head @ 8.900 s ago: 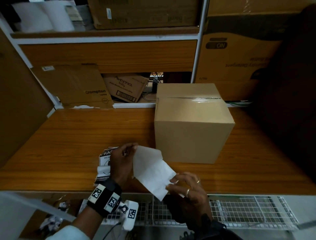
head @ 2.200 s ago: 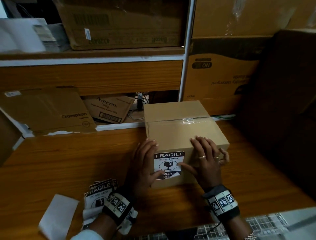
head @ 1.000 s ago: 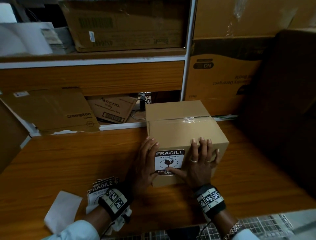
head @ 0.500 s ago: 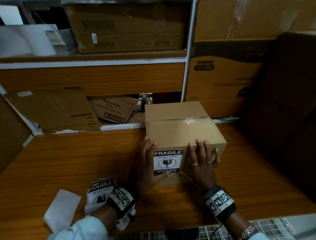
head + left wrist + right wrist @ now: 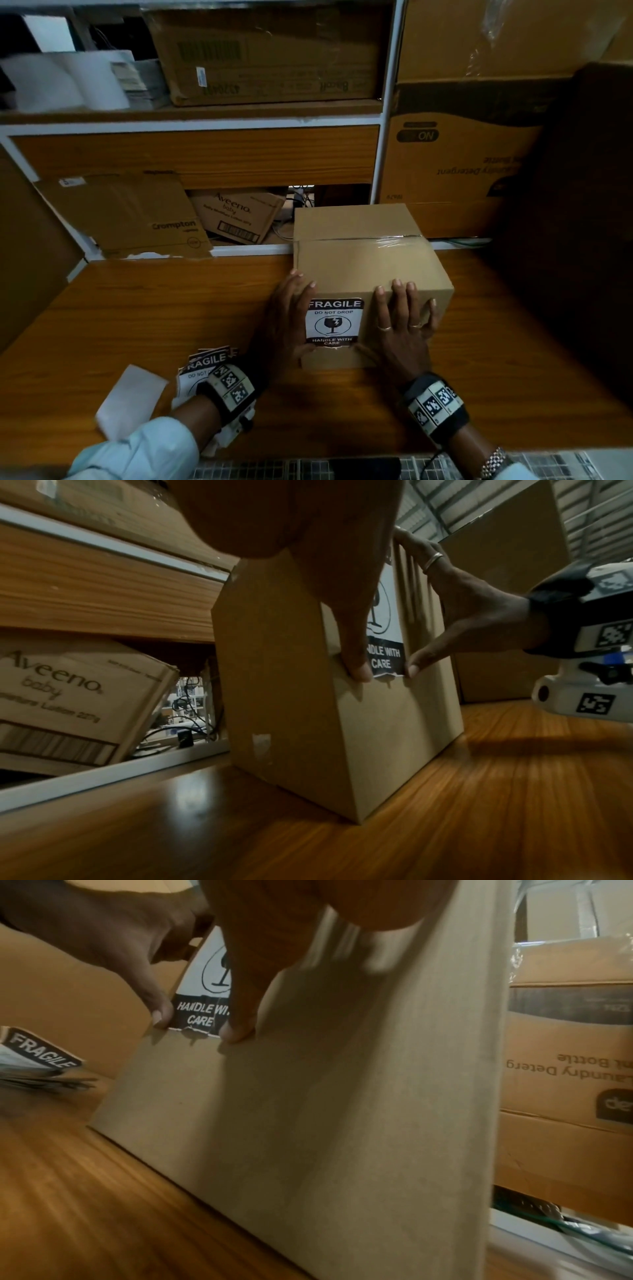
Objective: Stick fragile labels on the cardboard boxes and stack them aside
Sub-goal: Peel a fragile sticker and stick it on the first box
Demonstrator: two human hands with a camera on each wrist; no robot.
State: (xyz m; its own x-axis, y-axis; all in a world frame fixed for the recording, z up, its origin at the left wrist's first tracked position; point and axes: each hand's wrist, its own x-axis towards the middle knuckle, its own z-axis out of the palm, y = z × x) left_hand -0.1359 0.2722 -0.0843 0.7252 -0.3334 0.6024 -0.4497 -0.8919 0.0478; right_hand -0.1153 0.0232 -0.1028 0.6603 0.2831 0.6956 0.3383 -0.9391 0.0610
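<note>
A taped brown cardboard box [image 5: 363,267] stands on the wooden table. A black-and-white FRAGILE label [image 5: 333,322] is stuck on its near face, its bottom edge torn [image 5: 197,1033]. My left hand [image 5: 289,318] lies flat against the box at the label's left edge, and its thumb [image 5: 356,666] presses the lower left corner. My right hand [image 5: 400,325] lies flat on the box to the label's right, with its thumb [image 5: 236,1031] at the lower right corner. A pile of spare FRAGILE labels [image 5: 205,366] lies under my left wrist.
A white backing sheet [image 5: 132,397] lies at the table's front left. Behind the table stand flattened cartons [image 5: 130,212], an Aveeno box [image 5: 236,216] and a large detergent carton [image 5: 459,164]. A dark shape [image 5: 575,240] borders the right side. Shelves with boxes rise above.
Both hands have slid outward off the label to its two sides, which now shows in full. The thumbs stay at its bottom corners. The box has not moved.
</note>
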